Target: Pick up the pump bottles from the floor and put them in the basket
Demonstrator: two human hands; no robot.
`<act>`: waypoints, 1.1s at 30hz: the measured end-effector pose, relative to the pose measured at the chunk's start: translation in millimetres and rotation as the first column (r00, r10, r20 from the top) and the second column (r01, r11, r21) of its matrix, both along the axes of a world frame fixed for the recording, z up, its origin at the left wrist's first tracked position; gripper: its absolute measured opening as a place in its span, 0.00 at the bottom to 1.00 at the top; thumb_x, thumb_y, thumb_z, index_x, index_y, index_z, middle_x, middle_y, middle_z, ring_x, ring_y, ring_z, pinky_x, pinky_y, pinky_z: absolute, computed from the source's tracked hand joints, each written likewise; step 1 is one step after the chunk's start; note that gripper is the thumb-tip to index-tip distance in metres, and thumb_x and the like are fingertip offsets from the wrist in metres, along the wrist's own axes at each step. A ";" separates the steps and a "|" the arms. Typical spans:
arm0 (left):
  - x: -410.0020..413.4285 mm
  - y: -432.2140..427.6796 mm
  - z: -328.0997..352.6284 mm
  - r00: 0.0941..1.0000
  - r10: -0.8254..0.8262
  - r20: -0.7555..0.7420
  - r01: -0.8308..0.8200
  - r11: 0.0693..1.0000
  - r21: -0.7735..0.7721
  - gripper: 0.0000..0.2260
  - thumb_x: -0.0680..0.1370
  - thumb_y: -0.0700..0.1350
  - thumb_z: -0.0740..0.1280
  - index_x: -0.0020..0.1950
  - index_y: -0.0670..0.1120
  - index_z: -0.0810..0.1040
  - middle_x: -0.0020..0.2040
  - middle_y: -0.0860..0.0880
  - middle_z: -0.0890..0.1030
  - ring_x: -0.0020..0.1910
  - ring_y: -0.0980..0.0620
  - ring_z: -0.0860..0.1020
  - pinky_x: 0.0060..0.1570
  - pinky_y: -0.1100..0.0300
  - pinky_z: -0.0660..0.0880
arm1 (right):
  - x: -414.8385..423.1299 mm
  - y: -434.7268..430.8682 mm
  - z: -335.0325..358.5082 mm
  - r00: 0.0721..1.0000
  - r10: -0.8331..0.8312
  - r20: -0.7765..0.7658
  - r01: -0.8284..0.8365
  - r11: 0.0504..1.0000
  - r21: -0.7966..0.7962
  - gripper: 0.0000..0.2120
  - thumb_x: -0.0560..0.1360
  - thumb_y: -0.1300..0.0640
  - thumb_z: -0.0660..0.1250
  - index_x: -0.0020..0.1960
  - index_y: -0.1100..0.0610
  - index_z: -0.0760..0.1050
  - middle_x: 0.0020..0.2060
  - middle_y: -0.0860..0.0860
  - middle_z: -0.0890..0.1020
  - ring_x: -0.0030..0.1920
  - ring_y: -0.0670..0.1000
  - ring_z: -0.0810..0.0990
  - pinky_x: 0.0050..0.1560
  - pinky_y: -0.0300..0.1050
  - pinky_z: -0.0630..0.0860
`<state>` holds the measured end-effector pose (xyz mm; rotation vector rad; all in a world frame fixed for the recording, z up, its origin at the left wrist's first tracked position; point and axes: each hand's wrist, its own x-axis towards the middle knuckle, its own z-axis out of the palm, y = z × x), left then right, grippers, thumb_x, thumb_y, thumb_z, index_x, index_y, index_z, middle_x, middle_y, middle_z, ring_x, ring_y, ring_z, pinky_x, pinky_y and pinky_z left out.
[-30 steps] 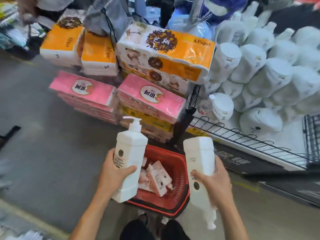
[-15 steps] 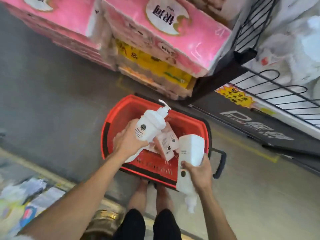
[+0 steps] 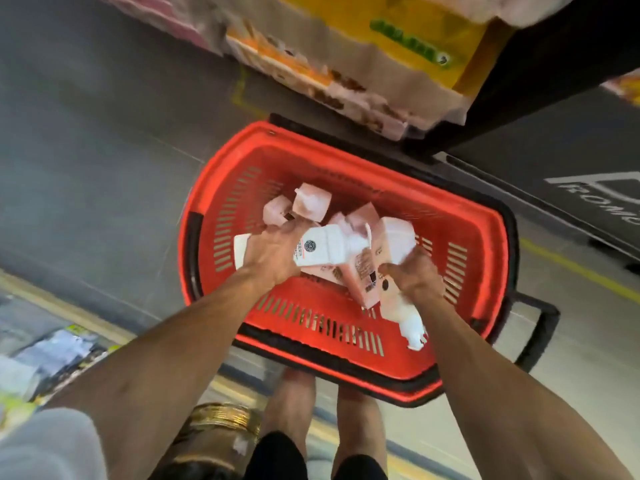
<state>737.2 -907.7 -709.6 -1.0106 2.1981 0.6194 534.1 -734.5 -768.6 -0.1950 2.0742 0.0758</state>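
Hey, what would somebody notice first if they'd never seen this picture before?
The bright red basket on the grey floor, mid-view, with pink packs inside. Over it, the left hand grips a white pump bottle lying sideways, and the right hand grips a second bottle, its pump toward the near rim.
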 end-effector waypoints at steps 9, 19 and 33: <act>-26.0 -4.7 1.6 0.992 -0.091 0.091 0.101 0.989 -0.112 0.29 0.75 0.44 0.68 0.75 0.55 0.65 0.68 0.47 0.73 0.60 0.43 0.77 0.55 0.50 0.73 | -18.4 -19.1 22.7 0.986 0.128 -0.110 -0.138 0.985 -0.098 0.23 0.75 0.50 0.72 0.68 0.51 0.74 0.66 0.57 0.77 0.65 0.62 0.77 0.64 0.53 0.75; -75.0 -26.6 172.2 0.974 -0.219 0.055 0.224 0.963 -0.148 0.23 0.77 0.51 0.66 0.72 0.54 0.67 0.66 0.48 0.74 0.62 0.43 0.74 0.56 0.51 0.71 | -35.9 -50.0 212.6 0.982 0.184 -0.035 -0.188 0.964 -0.187 0.20 0.76 0.51 0.69 0.67 0.51 0.75 0.62 0.55 0.81 0.63 0.60 0.79 0.60 0.50 0.75; -106.2 37.3 388.6 0.808 -0.560 -0.182 0.498 0.815 -0.297 0.18 0.78 0.55 0.63 0.68 0.55 0.70 0.62 0.50 0.76 0.62 0.45 0.74 0.57 0.49 0.71 | -15.1 16.9 479.1 0.943 0.041 -0.329 -0.138 0.950 -0.278 0.20 0.74 0.48 0.69 0.63 0.54 0.74 0.60 0.56 0.79 0.63 0.59 0.78 0.58 0.52 0.76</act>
